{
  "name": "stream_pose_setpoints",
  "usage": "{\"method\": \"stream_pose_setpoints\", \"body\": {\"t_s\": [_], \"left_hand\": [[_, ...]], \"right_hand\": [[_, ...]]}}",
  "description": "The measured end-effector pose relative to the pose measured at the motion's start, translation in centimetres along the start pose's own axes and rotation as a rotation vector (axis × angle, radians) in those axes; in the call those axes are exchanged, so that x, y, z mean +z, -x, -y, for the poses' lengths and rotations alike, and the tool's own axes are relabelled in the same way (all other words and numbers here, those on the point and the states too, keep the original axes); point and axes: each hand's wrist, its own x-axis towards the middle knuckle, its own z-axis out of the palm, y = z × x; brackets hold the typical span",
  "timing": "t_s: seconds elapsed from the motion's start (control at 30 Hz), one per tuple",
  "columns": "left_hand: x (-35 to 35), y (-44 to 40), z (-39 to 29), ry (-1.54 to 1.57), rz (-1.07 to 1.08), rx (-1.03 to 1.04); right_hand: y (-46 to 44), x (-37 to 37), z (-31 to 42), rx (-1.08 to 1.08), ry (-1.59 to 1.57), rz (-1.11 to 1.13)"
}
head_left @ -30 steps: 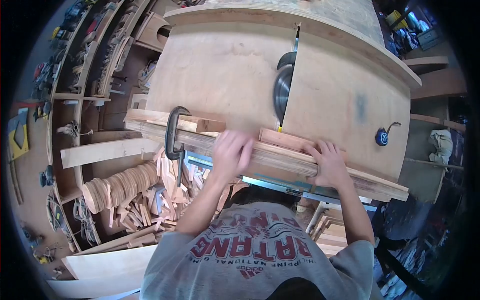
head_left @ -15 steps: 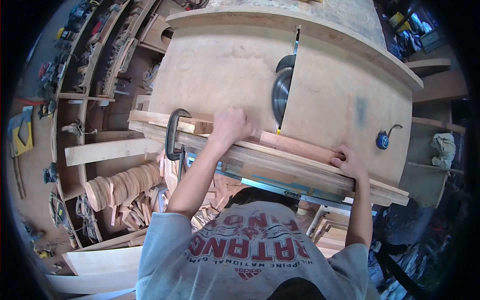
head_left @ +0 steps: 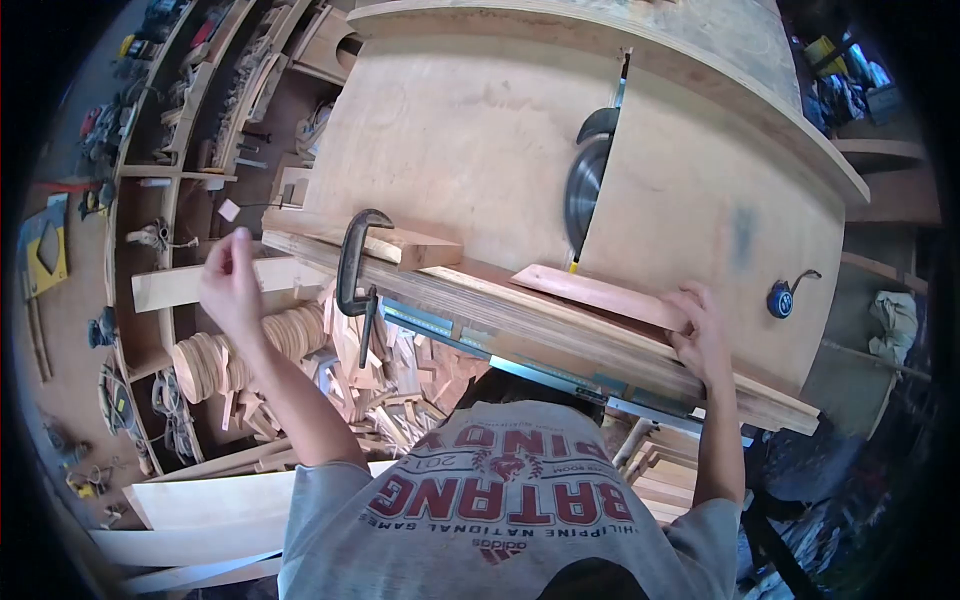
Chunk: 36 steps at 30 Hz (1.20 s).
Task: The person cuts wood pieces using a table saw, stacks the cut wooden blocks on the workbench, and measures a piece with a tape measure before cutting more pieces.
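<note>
My right hand (head_left: 698,328) grips the right end of a short wooden strip (head_left: 595,297), its thumb and fingers around it. The strip's angled left end lies just in front of the round saw blade (head_left: 587,190), which stands up through the plywood table. My left hand (head_left: 232,290) is off the table at the left, fingers partly curled and nothing visible in them. A small wood offcut (head_left: 229,210) is in the air just above its fingertips, apart from them. A C-clamp (head_left: 352,262) holds a wooden block (head_left: 428,249) on the long wooden fence (head_left: 480,290).
A blue tape measure (head_left: 780,298) lies on the plywood table (head_left: 450,130) at the right. Wood scraps (head_left: 400,375) and a row of stacked rounded wooden pieces (head_left: 235,350) are below on the left. Shelves with tools (head_left: 190,100) line the left side.
My left hand has moved from the fence far to the left and let go of a small offcut. My right hand still holds the strip, whose left end has turned slightly away from the fence.
</note>
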Motion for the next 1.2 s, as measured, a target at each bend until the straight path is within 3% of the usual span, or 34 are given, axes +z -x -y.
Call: {"method": "stream_pose_setpoints", "body": {"t_s": [0.03,0.07,0.1,0.13,0.23,0.3,0.43,0.5,0.53,0.6,0.67,0.7,0.83,0.9,1.2], "left_hand": [[1.5,2.0,-0.9,0.089,-0.125,0.145],[2.3,3.7,-1.7,0.151,-0.155,0.251],[2.6,5.2,-2.6,0.154,-0.122,0.319],[3.0,6.5,-4.2,0.234,-0.102,0.354],[5.2,8.3,-4.9,0.383,-0.067,0.389],[6.1,8.9,-4.7,0.414,-0.020,0.343],[7.8,9.8,-4.0,0.450,0.016,0.349],[8.7,10.4,-3.6,0.477,0.040,0.313],[9.0,10.7,-3.7,0.504,0.059,0.277],[9.7,11.4,-3.9,0.509,0.111,0.217],[11.3,11.8,-3.6,0.621,0.058,0.267],[11.3,12.1,-3.5,0.610,0.161,0.233],[13.1,12.7,-2.5,0.722,0.324,0.216],[13.6,12.7,-1.7,0.609,0.386,0.357],[15.1,13.3,-0.5,0.473,0.293,0.503]], "right_hand": [[-0.2,-0.2,0.3,-0.003,0.001,0.007],[-0.3,-0.4,0.5,0.167,-0.127,0.114],[-0.6,-0.6,0.6,0.336,-0.252,0.221],[-0.7,-0.8,0.4,0.336,-0.251,0.228],[-0.8,-0.8,-1.6,0.291,-0.431,0.272],[-0.7,0.1,-2.9,0.372,-0.564,0.256],[-0.9,0.6,-2.4,0.310,-0.333,0.285],[-1.3,1.5,-2.7,0.455,-0.320,0.447],[-1.3,1.7,-3.1,0.456,-0.320,0.446],[-1.2,1.9,-3.9,0.206,-0.440,0.449],[-1.0,2.3,-3.4,0.279,-0.488,0.375],[-0.9,2.4,-3.1,0.351,-0.535,0.301],[-1.3,2.5,-3.0,0.307,-0.392,0.395],[-2.2,2.8,-2.3,0.304,-0.243,0.453],[-4.5,5.8,0.6,0.205,-0.262,0.395]]}}
